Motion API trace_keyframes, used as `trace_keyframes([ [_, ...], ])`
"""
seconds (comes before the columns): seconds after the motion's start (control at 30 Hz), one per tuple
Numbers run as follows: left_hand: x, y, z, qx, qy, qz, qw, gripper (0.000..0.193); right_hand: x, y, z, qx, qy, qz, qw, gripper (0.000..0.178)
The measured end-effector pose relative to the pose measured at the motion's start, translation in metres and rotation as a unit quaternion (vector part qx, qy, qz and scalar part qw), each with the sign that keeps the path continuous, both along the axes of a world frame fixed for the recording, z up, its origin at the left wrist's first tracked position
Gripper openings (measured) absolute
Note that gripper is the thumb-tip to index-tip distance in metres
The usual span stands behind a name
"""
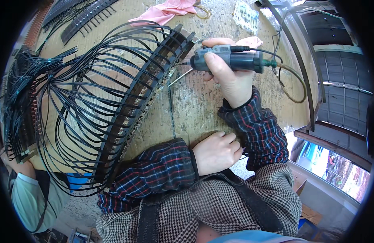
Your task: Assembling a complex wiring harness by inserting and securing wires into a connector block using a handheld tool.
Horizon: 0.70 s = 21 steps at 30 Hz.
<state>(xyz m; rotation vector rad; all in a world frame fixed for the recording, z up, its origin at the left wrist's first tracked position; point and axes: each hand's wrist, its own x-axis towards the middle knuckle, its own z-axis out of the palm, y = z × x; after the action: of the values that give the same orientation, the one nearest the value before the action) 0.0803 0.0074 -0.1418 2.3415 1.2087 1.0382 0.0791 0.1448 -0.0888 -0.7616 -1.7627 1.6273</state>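
Observation:
My right hand [225,69] is wrapped round a dark grey electric screwdriver [245,60] held almost level. Its thin tip points left at a long dark bar [132,99] lying aslant on the table; I cannot tell whether it touches. Many black cables [89,60] run from the bar, bunch together and reach a dark comb-like rack [21,97] at the far left. My left hand [218,154] rests at the table's near edge with its fingers curled; what they hold, if anything, is hidden. A thin pale stick [181,77] lies below the screwdriver's tip.
The wooden table [195,109] carries a pink cloth [164,12], a clear plastic packet [246,18] and another dark toothed bar [85,21] at the back. A looped cord [298,99] trails from the screwdriver. At lower left, a co-worker's sleeve [27,198] shows beside the rack.

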Motion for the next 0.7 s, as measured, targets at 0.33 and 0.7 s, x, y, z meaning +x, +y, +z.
trace_keyframes([
  [0.33, 0.001, 0.0, 0.002, 0.0, 0.004, 0.001, 1.0, 0.023, -0.002, 0.002, -0.012, 0.005, -0.012, 0.021, 1.0, 0.026],
  [0.7, 0.002, 0.0, 0.001, -0.004, -0.004, 0.004, 1.0, 0.021, -0.002, 0.003, -0.015, 0.047, -0.014, 0.007, 0.999, 0.026],
])
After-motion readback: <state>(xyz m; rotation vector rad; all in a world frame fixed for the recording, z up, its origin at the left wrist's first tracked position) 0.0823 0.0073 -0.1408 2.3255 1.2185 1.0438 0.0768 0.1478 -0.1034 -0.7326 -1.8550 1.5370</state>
